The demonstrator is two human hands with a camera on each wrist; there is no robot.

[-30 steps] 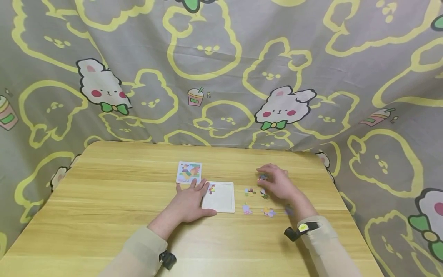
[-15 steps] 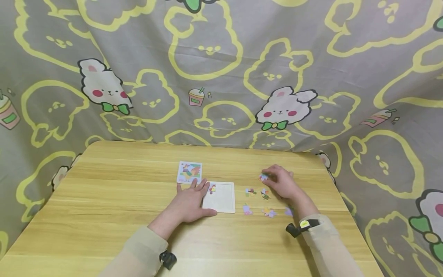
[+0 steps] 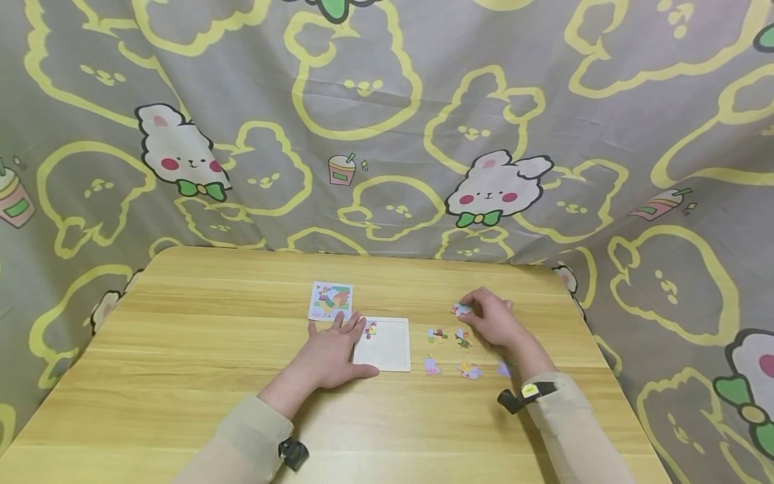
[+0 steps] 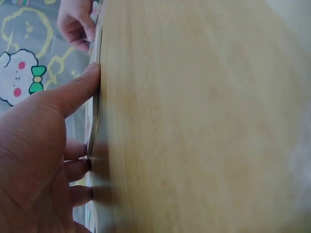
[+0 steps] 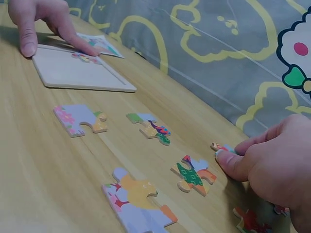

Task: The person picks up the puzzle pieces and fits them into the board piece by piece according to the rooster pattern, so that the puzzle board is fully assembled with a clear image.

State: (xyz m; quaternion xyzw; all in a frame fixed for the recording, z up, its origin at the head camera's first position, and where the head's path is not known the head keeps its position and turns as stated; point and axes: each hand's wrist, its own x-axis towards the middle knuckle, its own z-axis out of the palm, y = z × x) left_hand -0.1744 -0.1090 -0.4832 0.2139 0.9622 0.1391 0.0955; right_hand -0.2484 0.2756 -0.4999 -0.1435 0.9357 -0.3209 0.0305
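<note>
In the head view my left hand (image 3: 326,356) lies spread with straight fingers along the left side of a white puzzle tray (image 3: 387,353). Its thumb (image 4: 80,90) touches the tray's near edge. One colourful puzzle piece (image 3: 370,329) sits in the tray's upper left corner. On the right, my right hand (image 3: 492,319) pinches a puzzle piece (image 5: 224,148) between thumb and forefinger, low at the table. Several loose pieces lie near it, among them a green-patterned piece (image 5: 192,175), a yellow and lilac piece (image 5: 138,196) and a lilac flowered piece (image 5: 77,118).
A square picture card (image 3: 330,300) showing a bird lies behind the left hand, beyond the tray. More pieces (image 5: 250,221) lie partly hidden under the right hand. A patterned grey curtain (image 3: 387,134) hangs behind the wooden table (image 3: 211,323).
My right hand has shifted slightly right, and its finger and thumb have closed on the far puzzle piece, which shows more now. The left hand and the tray stay in place.
</note>
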